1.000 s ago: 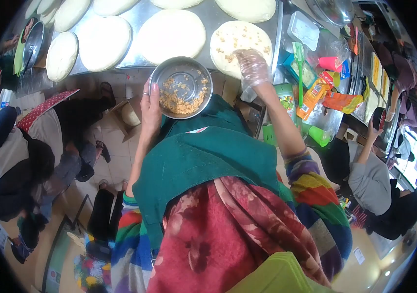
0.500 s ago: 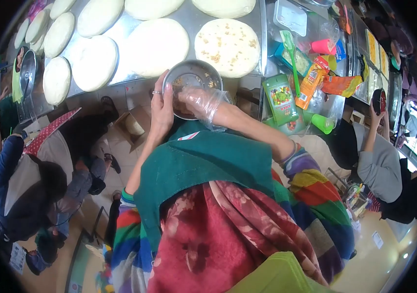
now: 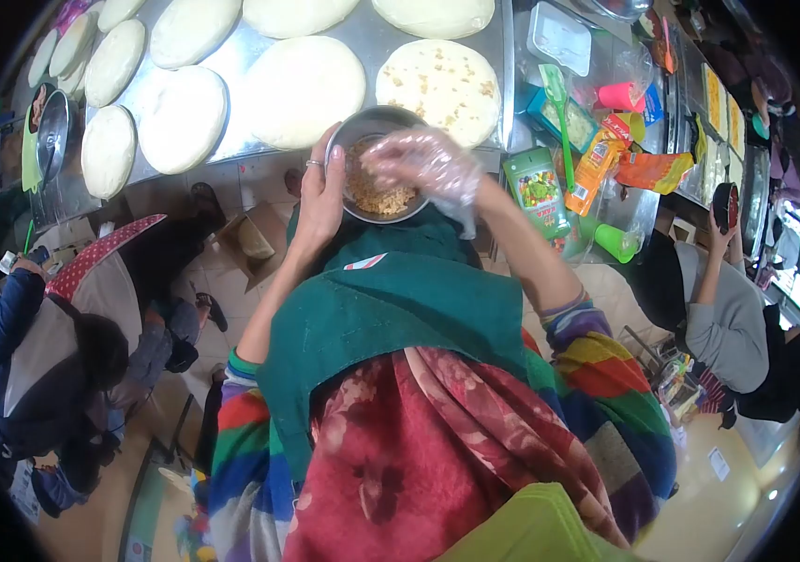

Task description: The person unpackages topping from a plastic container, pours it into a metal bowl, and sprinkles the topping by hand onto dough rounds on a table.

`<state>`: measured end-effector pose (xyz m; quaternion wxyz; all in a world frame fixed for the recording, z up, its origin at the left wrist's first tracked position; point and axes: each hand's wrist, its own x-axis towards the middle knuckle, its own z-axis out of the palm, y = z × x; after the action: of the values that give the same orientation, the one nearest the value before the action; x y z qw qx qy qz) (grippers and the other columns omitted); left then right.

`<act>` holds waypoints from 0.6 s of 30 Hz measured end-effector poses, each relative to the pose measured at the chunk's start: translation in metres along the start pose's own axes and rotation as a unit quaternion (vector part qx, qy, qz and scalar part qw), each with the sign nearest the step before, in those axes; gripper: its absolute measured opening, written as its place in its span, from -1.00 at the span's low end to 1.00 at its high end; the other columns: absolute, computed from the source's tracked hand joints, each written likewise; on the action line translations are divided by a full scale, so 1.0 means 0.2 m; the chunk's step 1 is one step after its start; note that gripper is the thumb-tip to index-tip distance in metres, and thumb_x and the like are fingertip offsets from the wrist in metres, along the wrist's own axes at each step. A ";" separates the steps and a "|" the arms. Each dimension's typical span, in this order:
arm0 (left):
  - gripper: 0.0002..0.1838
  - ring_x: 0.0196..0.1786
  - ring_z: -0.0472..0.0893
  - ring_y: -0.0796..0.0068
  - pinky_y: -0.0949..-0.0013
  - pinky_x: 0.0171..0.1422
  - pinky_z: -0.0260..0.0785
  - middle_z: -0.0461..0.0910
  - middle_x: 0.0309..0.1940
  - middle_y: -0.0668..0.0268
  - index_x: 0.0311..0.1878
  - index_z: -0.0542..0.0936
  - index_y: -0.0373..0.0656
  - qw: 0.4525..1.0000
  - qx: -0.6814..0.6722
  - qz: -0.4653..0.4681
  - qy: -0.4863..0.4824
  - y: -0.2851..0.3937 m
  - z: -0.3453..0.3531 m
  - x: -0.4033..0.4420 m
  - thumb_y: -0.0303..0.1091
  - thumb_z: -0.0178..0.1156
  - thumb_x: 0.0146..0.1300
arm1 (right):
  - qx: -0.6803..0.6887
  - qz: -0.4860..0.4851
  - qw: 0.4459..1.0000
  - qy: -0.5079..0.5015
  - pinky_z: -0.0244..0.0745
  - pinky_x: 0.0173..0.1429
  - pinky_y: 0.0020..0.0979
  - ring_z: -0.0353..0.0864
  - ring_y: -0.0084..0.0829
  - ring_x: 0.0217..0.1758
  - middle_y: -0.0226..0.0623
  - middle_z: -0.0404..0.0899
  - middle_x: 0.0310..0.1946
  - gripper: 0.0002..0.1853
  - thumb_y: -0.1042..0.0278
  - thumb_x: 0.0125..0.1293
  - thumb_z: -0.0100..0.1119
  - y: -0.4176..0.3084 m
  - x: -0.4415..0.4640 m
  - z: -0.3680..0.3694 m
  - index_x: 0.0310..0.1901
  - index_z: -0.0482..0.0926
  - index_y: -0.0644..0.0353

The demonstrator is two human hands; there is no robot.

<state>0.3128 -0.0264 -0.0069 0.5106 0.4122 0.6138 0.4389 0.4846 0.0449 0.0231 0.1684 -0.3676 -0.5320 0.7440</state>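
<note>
My left hand grips the left rim of a round metal bowl, a ring on one finger. Tan crumbly bits lie in the bottom of this bowl. Over its opening is my right hand in a clear plastic glove, with its fingers bent together just above the bits. What sits between those fingertips is hidden. Just beyond the bowl, a flat round of pale dough has similar bits scattered on top. A plain dough round lies to its left.
More dough rounds cover the metal table. To the right are a green spatula, a green pouch, orange packets, a green cup and a clear tub. Other people work at left and right; a cardboard box stands below.
My right hand has risen from inside the bowl and shifted right, fingers now bent together above the crumbly bits. The bowl has tilted toward me, showing more of its contents.
</note>
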 end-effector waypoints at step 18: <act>-0.52 0.15 0.33 0.42 0.38 0.27 0.11 0.40 0.10 0.11 0.25 0.26 -0.28 0.993 -0.042 -0.042 0.099 -0.09 -0.20 -0.09 -0.14 -0.20 0.42 | -0.518 -0.052 0.826 0.218 0.43 -0.16 -0.22 0.55 -0.09 -0.29 -0.06 0.57 -0.40 -0.79 0.25 0.18 0.11 0.22 0.16 -0.56 -0.28 0.59 0.21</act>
<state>0.2745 -0.0536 -0.0159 0.4818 0.3186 0.6592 0.4814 0.5503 0.1237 -0.0479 0.1030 -0.5249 -0.8071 0.2498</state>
